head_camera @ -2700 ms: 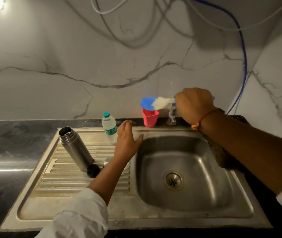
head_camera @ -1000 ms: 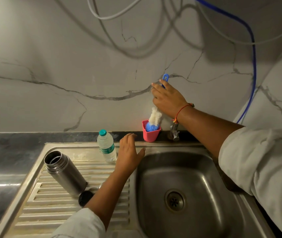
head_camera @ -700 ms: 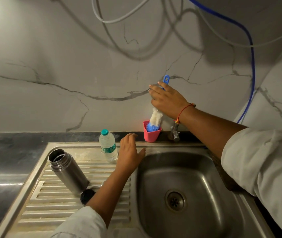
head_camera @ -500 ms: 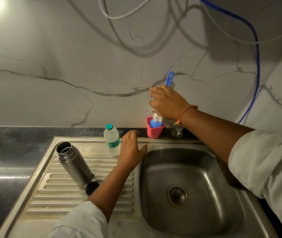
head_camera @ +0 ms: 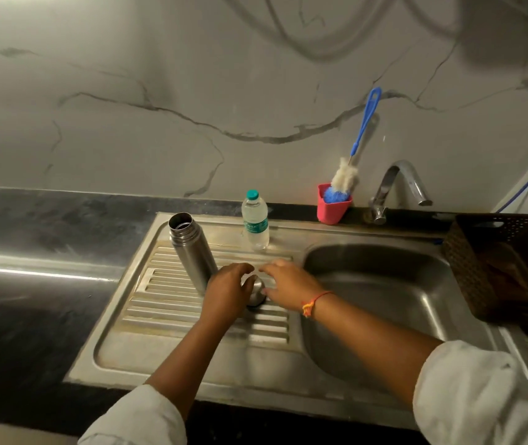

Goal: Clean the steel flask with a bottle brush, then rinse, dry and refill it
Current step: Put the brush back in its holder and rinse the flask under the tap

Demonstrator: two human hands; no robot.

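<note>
Sink station seen from the head camera, left to right. The steel flask (head_camera: 192, 252) stands uncapped, mouth up, on the ribbed drainboard (head_camera: 166, 300), just left of the hands. A small plastic water bottle (head_camera: 255, 221), capped, stands behind it near the back edge. At centre, the left hand (head_camera: 225, 295) curls its fingers round the flask cap (head_camera: 256, 292), a rounded steel piece sitting on the ribs. The right hand (head_camera: 288, 284) reaches in from the other side with its fingers arched over the cap's far edge; whether they press on it or only hover cannot be told. Further right, the bottle brush (head_camera: 344, 179) rests bristles-down in a pink holder (head_camera: 331, 210), handle leaning on the wall, beside the tap (head_camera: 399, 184) – no water visible. The sink basin (head_camera: 384, 300) and a brown woven basket (head_camera: 497, 268) close the right side.

The step in hand appears to be handling the cap, not the flask body. To do it well, hold the cap by its rim over the drainboard, and keep the left wrist from nudging the flask – it stands close and looks easy to topple.
</note>
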